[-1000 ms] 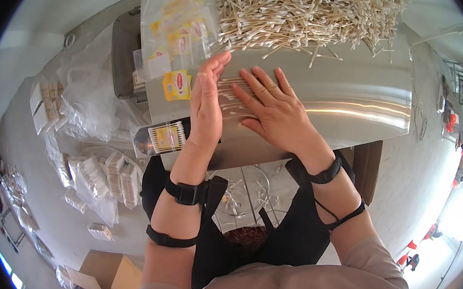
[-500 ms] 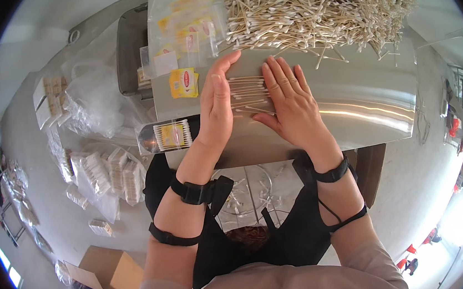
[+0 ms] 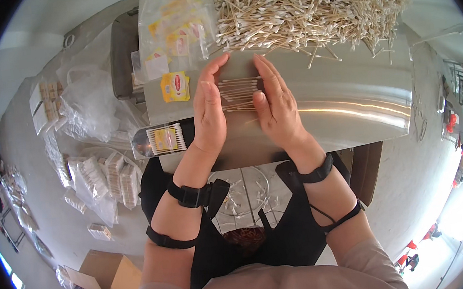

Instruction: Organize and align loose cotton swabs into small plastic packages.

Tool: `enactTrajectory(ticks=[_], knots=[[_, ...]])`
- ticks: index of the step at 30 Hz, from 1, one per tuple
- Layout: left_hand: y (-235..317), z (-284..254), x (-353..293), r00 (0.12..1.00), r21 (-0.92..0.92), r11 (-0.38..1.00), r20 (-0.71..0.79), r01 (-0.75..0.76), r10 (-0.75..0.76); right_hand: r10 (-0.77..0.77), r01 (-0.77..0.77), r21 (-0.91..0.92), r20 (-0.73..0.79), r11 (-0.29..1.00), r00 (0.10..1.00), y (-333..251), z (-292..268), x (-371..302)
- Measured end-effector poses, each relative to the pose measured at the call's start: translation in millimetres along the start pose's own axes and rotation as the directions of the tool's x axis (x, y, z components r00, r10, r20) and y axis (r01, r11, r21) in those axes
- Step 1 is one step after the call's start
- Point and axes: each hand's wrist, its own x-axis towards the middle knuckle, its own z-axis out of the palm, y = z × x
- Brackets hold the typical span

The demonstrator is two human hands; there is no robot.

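A row of cotton swabs (image 3: 240, 92) lies side by side on the metal tabletop (image 3: 343, 86), between my two hands. At the swabs' left ends my left hand (image 3: 209, 107) stands on edge, fingers stretched out, palm facing them. My right hand (image 3: 279, 106) stands on edge at the right ends, fingers straight and the thumb raised. Both hands are open, and neither grips a swab. Left of my left wrist, a clear packet of swabs with a yellow card (image 3: 166, 139) rests on a dark holder at the table's edge.
A large heap of loose swabs (image 3: 307, 9) covers the table's far side. Yellow cards (image 3: 175, 87) and clear bags (image 3: 175, 22) lie at the far left. Bundled swab packs (image 3: 115, 178) and an opened cardboard box (image 3: 102, 273) are on the floor to the left.
My right hand has turned from lying palm-down to standing on edge, and moved slightly left. The swabs between my hands lie closer together and straighter.
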Motion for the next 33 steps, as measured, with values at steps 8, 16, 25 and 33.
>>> enactTrajectory(ticks=[8,16,25,33], knots=[[-0.8,5.4,-4.6,0.999,-0.135,0.99,-0.032,0.036,-0.041,0.111,-0.076,0.231,-0.141,0.97,0.984,-16.3,25.7,7.5],[-0.2,6.0,-3.3,0.996,-0.097,0.995,-0.081,-0.038,0.03,0.261,-0.169,0.377,-0.208,0.911,0.943,-12.0,23.0,6.1],[4.0,10.5,-5.3,0.995,-0.137,0.99,0.1,0.022,-0.008,0.322,-0.313,0.222,-0.006,0.923,0.947,-10.7,-22.6,-0.8],[-2.0,9.0,-3.2,0.994,-0.161,0.986,0.105,0.032,-0.016,0.093,-0.093,0.003,0.008,0.996,0.996,-2.6,-20.0,-3.6]])
